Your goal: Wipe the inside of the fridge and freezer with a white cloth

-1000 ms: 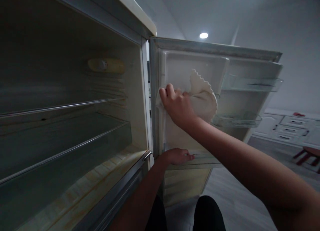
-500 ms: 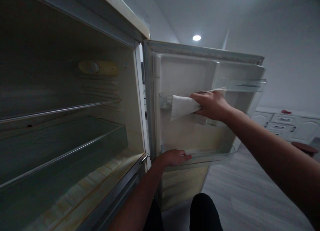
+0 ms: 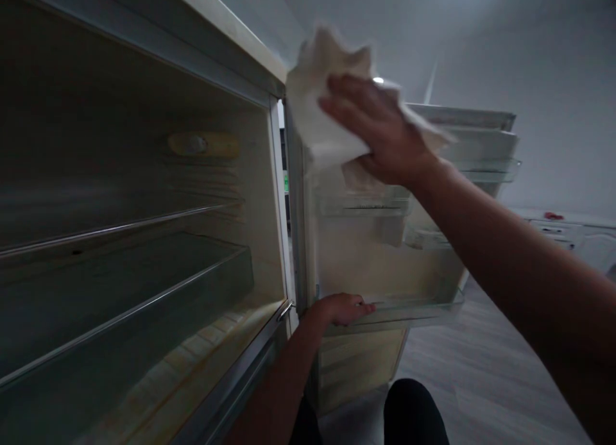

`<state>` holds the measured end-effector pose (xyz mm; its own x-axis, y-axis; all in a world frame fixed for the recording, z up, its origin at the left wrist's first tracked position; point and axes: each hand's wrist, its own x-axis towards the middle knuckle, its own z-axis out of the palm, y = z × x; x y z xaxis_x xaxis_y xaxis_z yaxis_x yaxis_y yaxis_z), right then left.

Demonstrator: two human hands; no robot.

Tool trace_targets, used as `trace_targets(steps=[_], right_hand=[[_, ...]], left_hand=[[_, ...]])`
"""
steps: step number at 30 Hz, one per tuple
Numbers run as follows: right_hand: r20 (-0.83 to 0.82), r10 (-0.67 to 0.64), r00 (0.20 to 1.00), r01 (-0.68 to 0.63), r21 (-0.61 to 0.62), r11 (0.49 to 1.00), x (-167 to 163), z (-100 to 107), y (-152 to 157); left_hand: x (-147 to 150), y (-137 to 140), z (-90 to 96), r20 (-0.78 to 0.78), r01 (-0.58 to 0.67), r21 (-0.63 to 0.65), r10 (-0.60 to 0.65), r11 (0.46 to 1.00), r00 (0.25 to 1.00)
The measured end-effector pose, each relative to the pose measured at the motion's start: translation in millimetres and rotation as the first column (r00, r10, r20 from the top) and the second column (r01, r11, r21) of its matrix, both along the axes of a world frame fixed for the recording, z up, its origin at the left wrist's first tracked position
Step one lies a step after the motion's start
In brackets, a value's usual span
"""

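Note:
My right hand (image 3: 380, 127) is raised near the top of the open fridge door (image 3: 366, 259), its fingers lying over a white cloth (image 3: 312, 111) that it holds. The cloth is spread out and blurred by motion, hiding the door's upper left part. Lower down, my left hand (image 3: 346, 309) grips the rim of the clear bottom door bin (image 3: 409, 313). Above that bin, a clear middle rack (image 3: 363, 204) and a small bin (image 3: 428, 238) are fixed to the door.
To the left is the open fridge compartment (image 3: 269, 240), with a glass shelf (image 3: 120, 230), a clear drawer (image 3: 192, 297) and a yellowed lamp cover (image 3: 202, 144). My knee (image 3: 414, 410) is below the door. White cabinets (image 3: 594, 246) stand at the far right.
My right hand has lifted the cloth from the middle rack toward the door's top, and the folded cloth has spread open. My left hand keeps its hold on the bottom bin.

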<state>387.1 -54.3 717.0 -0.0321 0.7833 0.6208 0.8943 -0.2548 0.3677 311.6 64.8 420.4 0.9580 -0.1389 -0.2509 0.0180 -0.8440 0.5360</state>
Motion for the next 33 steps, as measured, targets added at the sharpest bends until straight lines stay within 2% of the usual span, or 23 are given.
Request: trace_targets(steps=[3,8,11,16,18,22,24,28,30,33], right_hand=[[0.173,0.097,0.980,-0.062,-0.197,0.978,4.6,-1.3,17.4],[0.180,0.111,0.977,-0.057,-0.283,0.957,18.1,-5.7,16.8],[0.185,0.121,0.975,-0.070,-0.258,0.964,23.6,-9.3,4.2],[0.312,-0.037,0.949,0.077,-0.118,0.990,23.1,-18.9,-3.5],[0.374,-0.062,0.925,0.120,-0.134,0.984,18.4,-21.4,0.5],[0.486,-0.022,0.874,0.136,-0.201,0.970,10.9,-19.7,13.2],[0.503,-0.024,0.864,0.134,-0.185,0.974,8.4,-15.2,16.4],[0.473,-0.226,0.851,0.289,-0.064,0.955,-0.1,-4.3,8.0],[0.449,-0.342,0.826,0.388,-0.011,0.922,-2.6,-1.5,-0.2],[0.393,-0.478,0.786,0.523,-0.008,0.852,4.6,-1.8,-8.9]], left_hand=[[-2.3,2.5,-0.4,-0.021,0.003,-0.037,-0.003,0.999,1.000],[-8.0,6.9,-2.1,-0.061,0.003,-0.109,-0.009,0.994,0.998],[-11.3,11.6,-5.1,-0.056,0.012,-0.130,-0.020,0.991,0.998],[-15.5,20.1,-10.3,-0.050,0.021,-0.179,-0.031,0.984,0.998],[-15.9,21.8,-11.4,-0.057,0.009,-0.182,-0.020,0.983,0.998],[-15.2,22.1,-11.2,-0.072,0.011,-0.194,-0.026,0.981,0.997],[-15.4,21.2,-9.8,-0.062,0.010,-0.198,-0.022,0.980,0.998],[-18.2,17.7,-4.6,-0.080,0.003,-0.208,-0.020,0.978,0.997],[-19.8,16.1,-2.0,-0.083,0.001,-0.213,-0.020,0.977,0.996],[-20.4,14.6,0.1,-0.066,0.020,-0.196,-0.033,0.980,0.997]])
